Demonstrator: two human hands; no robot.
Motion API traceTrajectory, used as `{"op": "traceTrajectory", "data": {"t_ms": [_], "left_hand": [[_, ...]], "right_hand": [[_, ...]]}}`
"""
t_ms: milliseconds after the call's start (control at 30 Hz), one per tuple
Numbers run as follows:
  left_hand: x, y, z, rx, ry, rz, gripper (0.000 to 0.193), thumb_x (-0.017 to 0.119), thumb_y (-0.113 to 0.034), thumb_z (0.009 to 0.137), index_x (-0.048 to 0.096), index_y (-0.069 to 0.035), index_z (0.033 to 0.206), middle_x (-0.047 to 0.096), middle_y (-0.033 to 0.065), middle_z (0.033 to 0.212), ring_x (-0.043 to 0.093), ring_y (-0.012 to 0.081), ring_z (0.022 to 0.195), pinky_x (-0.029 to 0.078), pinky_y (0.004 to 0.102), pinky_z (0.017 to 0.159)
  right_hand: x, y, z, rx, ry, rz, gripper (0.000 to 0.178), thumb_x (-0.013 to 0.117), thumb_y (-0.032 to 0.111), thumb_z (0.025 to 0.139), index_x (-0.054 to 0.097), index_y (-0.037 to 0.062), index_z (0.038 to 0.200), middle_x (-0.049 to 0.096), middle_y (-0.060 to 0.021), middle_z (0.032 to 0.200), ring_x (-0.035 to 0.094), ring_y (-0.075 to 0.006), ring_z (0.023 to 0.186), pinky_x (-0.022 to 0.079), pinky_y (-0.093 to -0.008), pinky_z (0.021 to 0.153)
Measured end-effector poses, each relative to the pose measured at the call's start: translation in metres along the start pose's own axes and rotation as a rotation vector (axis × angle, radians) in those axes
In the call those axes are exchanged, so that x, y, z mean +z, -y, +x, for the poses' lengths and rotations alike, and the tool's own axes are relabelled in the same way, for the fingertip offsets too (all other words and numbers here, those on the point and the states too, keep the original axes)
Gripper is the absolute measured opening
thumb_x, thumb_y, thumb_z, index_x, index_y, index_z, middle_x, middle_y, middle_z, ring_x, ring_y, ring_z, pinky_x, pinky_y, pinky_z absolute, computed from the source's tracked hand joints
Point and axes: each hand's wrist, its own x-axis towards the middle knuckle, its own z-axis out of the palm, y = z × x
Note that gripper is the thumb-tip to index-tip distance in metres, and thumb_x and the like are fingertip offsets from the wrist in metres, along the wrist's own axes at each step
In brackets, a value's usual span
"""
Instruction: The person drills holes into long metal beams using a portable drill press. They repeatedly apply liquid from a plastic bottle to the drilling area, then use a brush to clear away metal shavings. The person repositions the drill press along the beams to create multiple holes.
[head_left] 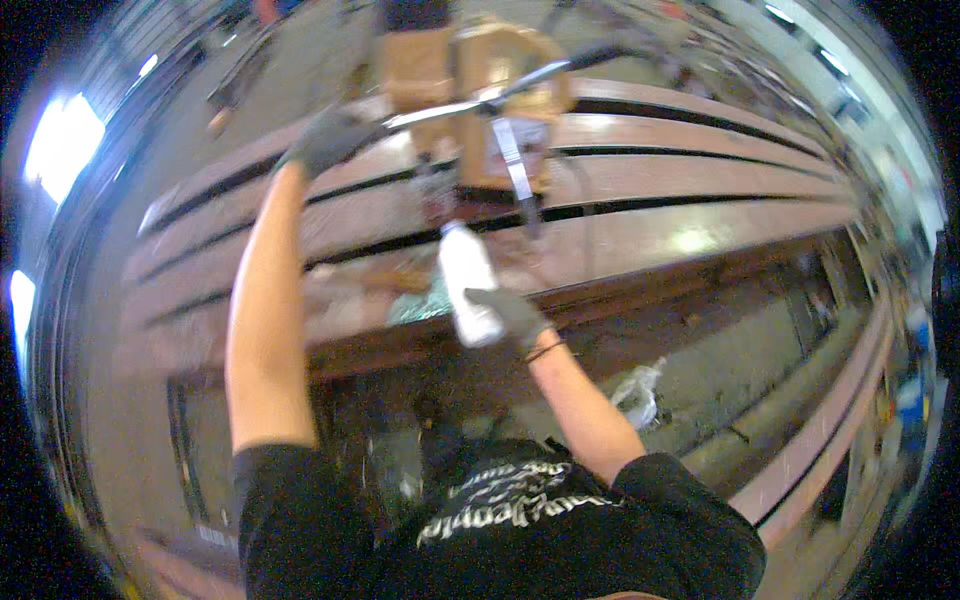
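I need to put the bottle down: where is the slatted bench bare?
The slatted bench looks bare toward its right end, well past the tan boxes. The middle is crowded: boxes, green material, held bottle.

Beams (pixel 640 252): reddish-brown, parallel, dark gaps between
Brown boxes (pixel 415 65): side by side on the beams
Plastic bag (pixel 638 393): crumpled, clear
Bright window (pixel 66 150): far left

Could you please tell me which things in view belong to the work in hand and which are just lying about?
Apparently in use:
three-armed tool, held by the left hand
white bottle, in the right hand

Apparently just lying about:
cardboard box on the slatted bench
crumpled clear plastic
blurred greenish item
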Motion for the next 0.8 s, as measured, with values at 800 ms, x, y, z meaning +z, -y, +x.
{"op": "traceTrajectory", "data": {"t_ms": [800], "left_hand": [[0.010, -0.002, -0.001, -0.092, 0.044, -0.186, 0.049, 0.074, -0.051, 0.089, 0.067, -0.004, 0.077, 0.051, -0.0011, 0.055, 0.046, 0.0082, 0.046, 0.032, 0.0260, 0.043]], "right_hand": [[0.006, 0.005, 0.003, -0.113, -0.139, 0.008, 0.047, 0.085, 0.031, 0.084, 0.068, 0.0048, 0.120, 0.074, -0.0069, 0.091, 0.068, -0.0188, 0.070, 0.057, -0.0364, 0.064]]}}
